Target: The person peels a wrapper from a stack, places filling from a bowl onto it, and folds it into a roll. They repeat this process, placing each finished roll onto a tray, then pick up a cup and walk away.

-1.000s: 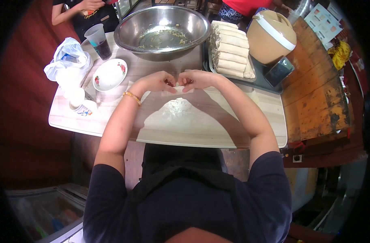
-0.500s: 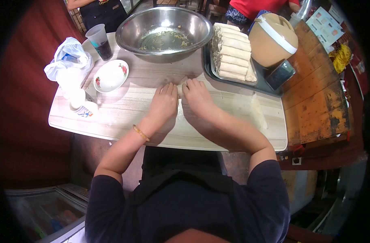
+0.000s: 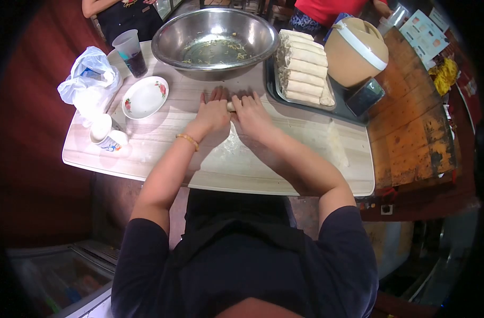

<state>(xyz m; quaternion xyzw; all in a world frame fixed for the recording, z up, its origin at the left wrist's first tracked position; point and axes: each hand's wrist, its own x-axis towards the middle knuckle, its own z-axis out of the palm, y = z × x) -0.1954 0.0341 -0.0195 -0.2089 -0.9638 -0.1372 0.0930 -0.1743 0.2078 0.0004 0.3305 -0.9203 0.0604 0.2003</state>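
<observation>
A pale spring roll [image 3: 231, 106] lies across the light wood-patterned table [image 3: 279, 177], mostly hidden under my two hands. My left hand [image 3: 214, 112] covers its left end, the fingers reaching forward over it. On the right end, my right hand [image 3: 249, 112] rests with its fingers bent over the roll. White powder [image 3: 231, 142] dusts the tabletop just in front of my hands. Beyond them stands a wide metal basin [image 3: 215, 67] with shredded filling scraps inside. To the right, stacked spring rolls [image 3: 305, 69] fill a tray [image 3: 326, 108].
At left are a floral plate [image 3: 145, 98], a plastic cup with dark drink [image 3: 131, 53], a plastic bag [image 3: 90, 79] and a white tub [image 3: 106, 135]. A tan cooler jug [image 3: 353, 53] and a dark box-like object [image 3: 365, 98] stand right. Two people are behind the table.
The left hand's fingers have stretched forward and both hands have shifted slightly. More of the roll shows between them now. The person in red at the back has moved a little.
</observation>
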